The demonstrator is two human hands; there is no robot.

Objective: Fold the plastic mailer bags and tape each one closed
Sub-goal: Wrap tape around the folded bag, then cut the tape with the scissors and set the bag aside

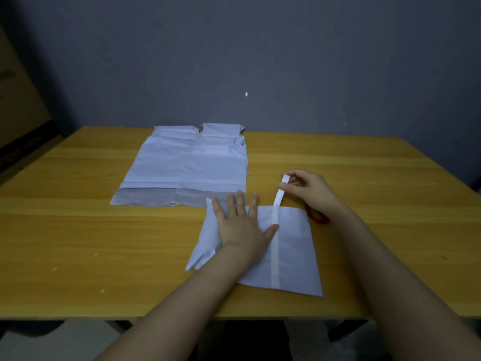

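A folded white mailer bag [291, 254] lies near the front edge of the wooden table [104, 230]. My left hand [242, 222] presses flat on its left half, fingers spread, thumb touching a white strip [275, 256] that runs front to back across the bag. The strip's far end is lifted off the bag, and my right hand [309, 190] pinches it between thumb and fingers beyond the bag's far edge. A flat pile of unfolded white mailer bags [187, 168] lies farther back on the table.
Two small folded mailers [221, 128] lie at the table's far edge by the grey wall. A red object [316, 217] shows partly under my right wrist. A cardboard box [18, 105] stands at the far left. Small white scraps [102, 291] dot the front left.
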